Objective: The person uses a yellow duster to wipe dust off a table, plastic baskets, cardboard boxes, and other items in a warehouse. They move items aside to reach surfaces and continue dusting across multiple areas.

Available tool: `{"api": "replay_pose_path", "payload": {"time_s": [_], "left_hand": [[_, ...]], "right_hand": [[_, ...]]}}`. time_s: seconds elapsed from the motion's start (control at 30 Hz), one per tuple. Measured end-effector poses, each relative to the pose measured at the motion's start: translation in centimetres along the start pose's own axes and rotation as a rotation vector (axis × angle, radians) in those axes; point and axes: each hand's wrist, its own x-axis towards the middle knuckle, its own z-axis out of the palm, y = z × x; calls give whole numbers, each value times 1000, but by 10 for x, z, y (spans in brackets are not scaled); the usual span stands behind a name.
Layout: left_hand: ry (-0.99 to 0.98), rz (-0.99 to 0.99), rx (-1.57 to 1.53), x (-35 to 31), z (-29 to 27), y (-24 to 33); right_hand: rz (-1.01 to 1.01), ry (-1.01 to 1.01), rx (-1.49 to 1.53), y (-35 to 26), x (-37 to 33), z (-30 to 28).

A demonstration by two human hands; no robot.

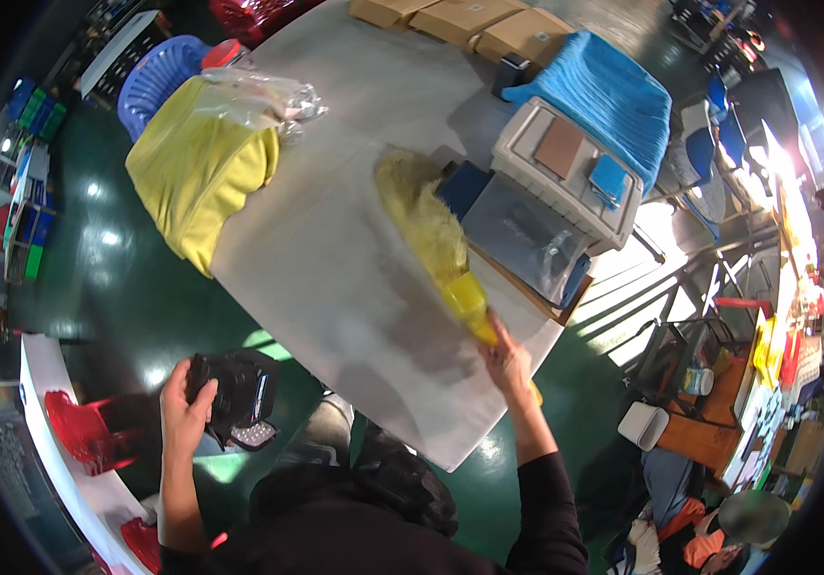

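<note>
My right hand point(508, 362) is closed round the handle of a yellow duster point(428, 235) near the table's front right edge. The duster's long fluffy head reaches away over the grey tabletop point(326, 230), close to a dark blue item and a clear plastic folder point(517, 235). Off the table's near left side, my left hand point(185, 410) grips a black bundled object point(235, 391) with a small blue-and-white label and a pale spotted patch. Its exact kind cannot be made out. My fingers wrap its left side, the thumb on top.
A yellow cloth point(201, 163) with a clear plastic bag point(263, 101) hangs over the table's left edge beside a blue basket point(158, 77). At the right stand a lidded grey box point(527, 134) and a blue cloth point(608, 86). Cardboard boxes point(465, 17) line the far edge. Another person point(699, 537) is lower right.
</note>
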Motion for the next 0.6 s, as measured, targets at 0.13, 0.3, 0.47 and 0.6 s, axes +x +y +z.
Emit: {"api": "replay_pose_path", "payload": {"time_s": [0.13,0.3,0.47,0.6], "left_hand": [[22,2,50,1,-15,3],[74,36,59,-14,-48,7],[97,11,128,-33,-94,6],[146,6,155,-42,-126,5]], "right_hand": [[-223,-251,165,-18,-44,32],[-182,97,179,-39,15,55],[-3,-13,381,-108,28,128],[-220,-619,-31,-164,-32,142]]}}
